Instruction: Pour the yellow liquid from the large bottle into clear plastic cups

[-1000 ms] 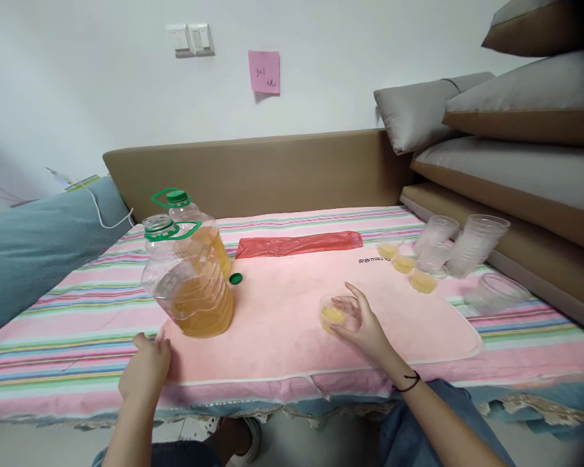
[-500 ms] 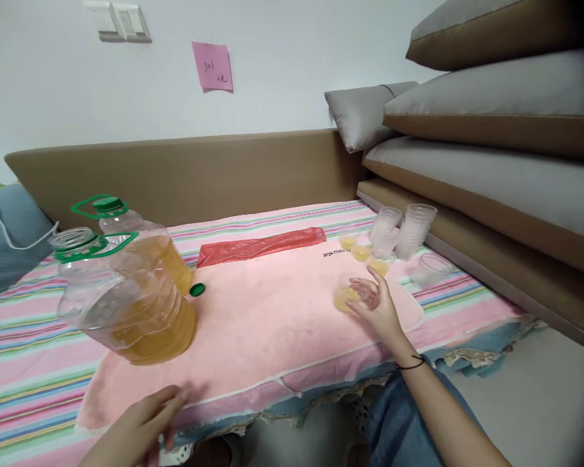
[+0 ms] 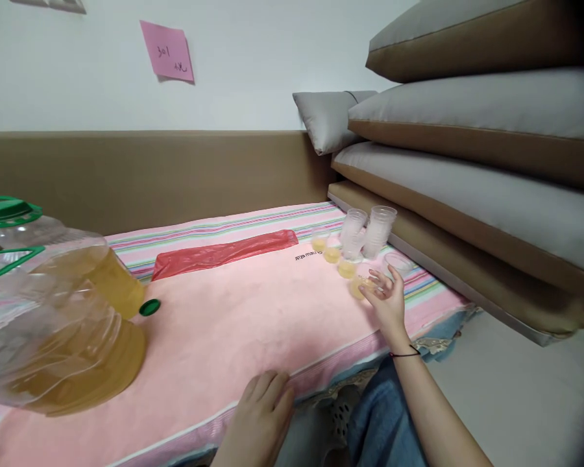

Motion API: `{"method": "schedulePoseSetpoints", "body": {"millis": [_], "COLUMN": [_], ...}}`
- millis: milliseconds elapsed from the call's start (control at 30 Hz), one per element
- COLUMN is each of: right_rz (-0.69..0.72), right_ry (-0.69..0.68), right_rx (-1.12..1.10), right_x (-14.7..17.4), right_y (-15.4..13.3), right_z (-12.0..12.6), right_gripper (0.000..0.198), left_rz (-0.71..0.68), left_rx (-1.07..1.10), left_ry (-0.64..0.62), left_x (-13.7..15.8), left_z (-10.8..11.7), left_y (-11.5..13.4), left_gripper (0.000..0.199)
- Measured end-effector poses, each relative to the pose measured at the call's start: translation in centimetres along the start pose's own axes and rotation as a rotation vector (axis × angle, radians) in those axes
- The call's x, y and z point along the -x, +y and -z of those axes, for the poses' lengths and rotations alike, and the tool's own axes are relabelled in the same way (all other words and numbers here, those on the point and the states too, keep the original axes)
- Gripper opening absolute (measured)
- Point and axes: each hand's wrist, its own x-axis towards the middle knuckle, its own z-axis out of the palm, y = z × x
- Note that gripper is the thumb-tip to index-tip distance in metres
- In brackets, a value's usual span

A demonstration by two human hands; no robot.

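Note:
My right hand (image 3: 384, 298) has its thumb and fingers around a small clear plastic cup (image 3: 357, 287) holding some yellow liquid. The cup is low at the pink towel, nearest the end of a short row of similar cups, such as this cup of yellow liquid (image 3: 346, 268). My left hand (image 3: 265, 412) lies palm down at the towel's front edge, fingers side by side, holding nothing. At the left are two large plastic jugs of yellow liquid: a front jug (image 3: 78, 363), partly out of view, and a rear jug (image 3: 109, 272) with a green cap.
Stacks of clear cups (image 3: 379, 227) stand behind the filled ones, near a cup lying apart (image 3: 399, 262). A red plastic bag (image 3: 224, 251) lies across the back of the pink towel (image 3: 214, 324). A green cap (image 3: 150, 307) is beside the jugs. Cushions (image 3: 457, 143) rise at right.
My right hand has moved the cup rightward to the row of filled cups. My left hand has come right onto the towel's front edge. The view has turned right.

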Motion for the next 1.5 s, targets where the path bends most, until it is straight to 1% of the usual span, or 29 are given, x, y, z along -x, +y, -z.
{"method": "schedulePoseSetpoints", "body": {"millis": [67,200,300,400,467,600,700,867,1000,1133,1333,1500], "right_rz": [-0.013,-0.032,-0.032,-0.031,-0.034,-0.044,-0.051,-0.082,-0.098,-0.101,-0.091,-0.104], "right_ry": [0.02,0.055,0.086,0.107,0.112,0.109,0.102,0.114,0.144,0.159,0.148,0.157], "right_rx": [0.022,0.043,0.041,0.033,0.03,0.039,0.049,0.07,0.077,0.069,0.02,0.0], "right_x": [-0.3,-0.7,-0.9,-1.2,-1.4,-1.6,-1.6,-1.6,-1.7,-1.7,-1.8,-1.9], "right_y": [0.5,1.3,1.4,1.4,1.4,1.6,2.0,3.1,3.7,3.9,4.1,4.0], "right_z": [0.2,0.4,0.5,0.4,0.3,0.1,0.0,0.2,0.3,0.2,0.0,0.0], "right_gripper": [0.089,0.083,0.081,0.083,0.084,0.083,0.081,0.081,0.083,0.081,0.08,0.079], "left_rz": [-0.032,-0.049,-0.048,-0.063,-0.079,-0.106,-0.138,-0.168,-0.168,-0.163,-0.147,-0.106], "left_rx": [-0.062,-0.075,-0.056,-0.029,-0.013,0.021,0.065,0.1,0.102,0.106,0.127,0.154], "left_ry": [0.018,0.02,0.022,0.02,0.022,0.027,0.013,-0.018,-0.032,-0.047,-0.131,-0.174], "left_x": [-0.4,-1.0,-1.3,-2.0,-2.6,-3.7,-4.1,-4.0,-3.8,-3.8,-3.7,-3.6], "left_z": [-1.0,-1.9,-2.2,-2.3,-2.4,-2.7,-3.0,-3.3,-3.1,-2.9,-3.2,-3.3], "left_y": [0.3,0.3,0.3,0.5,0.8,1.4,1.6,1.7,1.4,1.3,1.5,1.5], "left_gripper": [0.02,0.02,0.021,0.021,0.021,0.026,0.025,0.025,0.026,0.025,0.029,0.027]}}
